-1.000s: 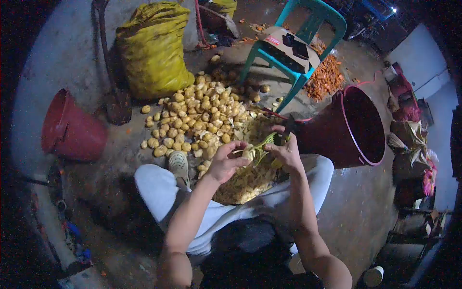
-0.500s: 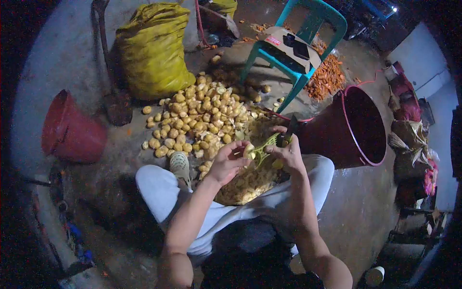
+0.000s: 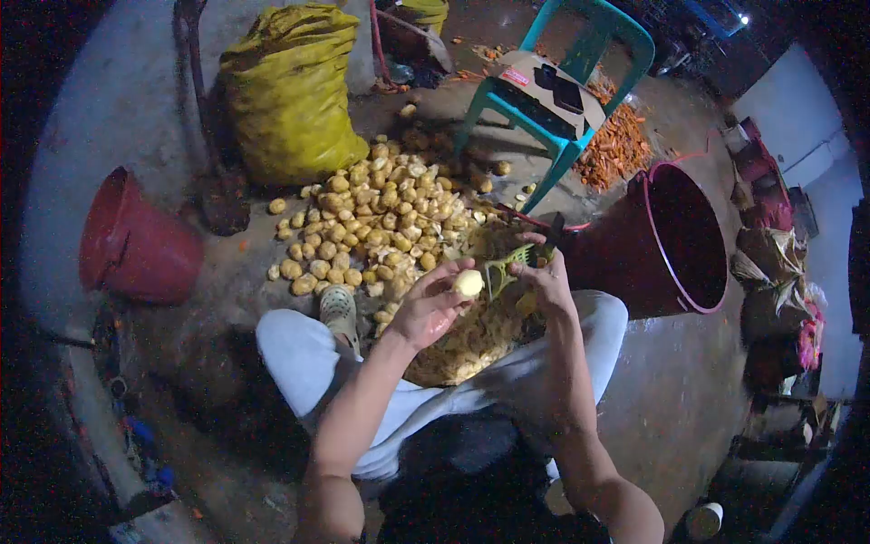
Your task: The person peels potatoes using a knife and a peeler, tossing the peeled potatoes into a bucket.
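**Inspection note: bare hands, a slick potato and a peeler at close quarters**

We find the left hand [image 3: 430, 308] grasping a peeled potato [image 3: 468, 284], held up in the fingers above the peelings [image 3: 449, 354] between the spread knees. The right hand [image 3: 546, 276] grips what we judge to be a green peeler [image 3: 509, 265], an openwork piece standing just beside the potato. A dark object [image 3: 553, 231] projects beyond the right hand; we cannot tell whether it is a blade.

Principal risk, in our judgement: the pale flesh is likely wet and could slip from the fingertip hold, and a stroke running past it could nick the left fingers. Poor light would add to this. A dropped potato could land among the peelings, or roll against the clog [image 3: 337, 308] at the edge of the potato heap [image 3: 390, 213].

Edges: the right knee sits near the dark red bin [image 3: 612, 258], which limits outward swing of that elbow. Ahead, the teal chair [image 3: 562, 150] stands with a leg near the heap. More room for moving lies on the left, over the floor [image 3: 227, 363] between the left knee and the red bucket [image 3: 145, 245].
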A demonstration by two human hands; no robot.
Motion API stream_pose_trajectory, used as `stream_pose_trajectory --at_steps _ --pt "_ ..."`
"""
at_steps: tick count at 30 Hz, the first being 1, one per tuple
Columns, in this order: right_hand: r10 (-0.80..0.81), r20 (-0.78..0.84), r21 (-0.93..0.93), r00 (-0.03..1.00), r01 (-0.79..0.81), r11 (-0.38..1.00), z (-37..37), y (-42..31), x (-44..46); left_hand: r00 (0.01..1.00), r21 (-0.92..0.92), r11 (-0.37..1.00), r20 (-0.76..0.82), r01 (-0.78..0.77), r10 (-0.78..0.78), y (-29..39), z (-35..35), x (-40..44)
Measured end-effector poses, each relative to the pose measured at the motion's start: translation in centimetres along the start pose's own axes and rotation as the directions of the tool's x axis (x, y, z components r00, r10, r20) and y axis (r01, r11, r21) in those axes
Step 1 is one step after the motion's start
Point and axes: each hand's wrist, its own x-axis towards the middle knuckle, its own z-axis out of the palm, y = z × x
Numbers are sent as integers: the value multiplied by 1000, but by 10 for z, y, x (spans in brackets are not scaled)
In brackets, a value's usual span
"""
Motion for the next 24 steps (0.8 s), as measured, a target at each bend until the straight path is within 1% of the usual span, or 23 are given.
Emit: stream_pose_trajectory --at_steps 1,2,3,5,6,7,9,10,11,13,14,15,17,18,19,21,22,23,24 --pt "-33 68 1 997 33 999 3 -12 -5 1000 50 998 5 24 -24 2 2 -1" --pt "-54 85 -47 995 58 997 6 -20 -8 999 186 983 -35 -5 11 0 5 -5" --pt "-74 102 -93 992 83 992 8 -28 -10 999 185 983 -39 0 7 0 2 -5" --pt "86 -29 -8 996 -87 996 8 -33 -9 1000 115 993 17 14 -16 -2 -3 -4" --pt "244 -29 36 969 -242 969 -2 -11 -2 998 9 998 -3 60 -60 3 6 -5" --pt "238 -29 35 971 -237 971 -3 -12 -3 998 10 998 1 57 -57 3 8 -4" --pt "60 42 41 997 -61 997 0 -15 -7 999 18 999 -21 46 -46 3 5 -3" --pt "-147 67 -153 987 155 976 5 -19 -7 998 158 986 -55 45 -37 3 -1 -2" --pt "-144 67 -152 987 153 976 5 -16 -4 998 157 986 -57 47 -38 0 -5 -2" --pt "-263 -12 -309 965 247 919 5 -10 -1 998 91 994 -33 -53 56 -6 -1 -3" --pt "84 -64 -55 994 -88 995 3 -9 -2 998 91 995 -28 -52 55 -10 -2 -3" --pt "75 -65 -58 995 -79 995 1 -10 -2 999 -21 1000 -35 -12 11 -14 -5 -1" --pt "109 -7 147 994 -107 983 2 -10 -4 996 -240 969 -45 62 -75 -17 -14 2" --pt "-7 -15 -9 1000 7 1000 9 -21 -8 999 -182 983 41 -4 12 -12 2 0" --pt "-3 -14 -8 1000 3 1000 12 -19 -8 999 -184 983 37 -4 11 -19 -1 1" --pt "-157 -166 -321 974 97 942 13 -9 -9 984 -92 988 -137 -125 111 -34 -12 0" --pt "-40 -177 -37 983 34 999 10 -1 -4 982 -109 979 -98 -170 160 -34 -10 -1" --pt "-49 -178 -38 983 42 998 3 14 1 982 -108 979 -90 -173 164 -30 -9 0" --pt "-72 -197 -88 978 56 995 -8 34 6 995 -184 979 -61 -91 81 -21 -7 0"
